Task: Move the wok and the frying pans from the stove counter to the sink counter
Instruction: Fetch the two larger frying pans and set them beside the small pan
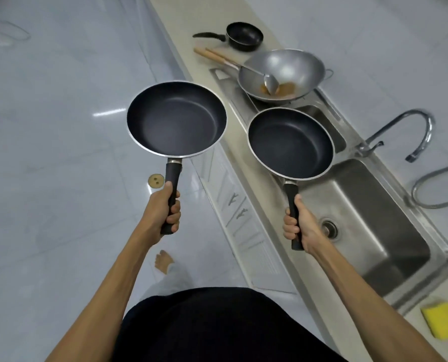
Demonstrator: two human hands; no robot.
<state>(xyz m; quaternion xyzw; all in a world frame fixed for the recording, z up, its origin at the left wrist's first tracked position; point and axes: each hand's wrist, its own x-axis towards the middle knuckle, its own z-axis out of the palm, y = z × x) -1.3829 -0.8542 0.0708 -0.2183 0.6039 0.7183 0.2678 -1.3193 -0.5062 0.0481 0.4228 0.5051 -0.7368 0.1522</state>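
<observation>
In the head view, the left hand [165, 209] is closed around the black handle of a dark non-stick frying pan [177, 118], which is held level in the air above the pale tiled floor [48, 152], extending forward and away from the knuckles. The right hand [297, 224] is likewise wrapped tight around the handle of a second frying pan [290, 142], which hovers over the front edge of the desk [191, 56] and the steel sink [369, 231]. Farther along the desk, well apart from both hands, the grey wok [293, 66] rests at the sink's far end with a metal ladle [269, 83] lying in it, its wooden handle sticking out leftward. Beyond the wok sits a small black pan [245, 36]. A curved tap [410, 131] stands behind the sink, and a yellow sponge [443, 320] lies on the near desk.
</observation>
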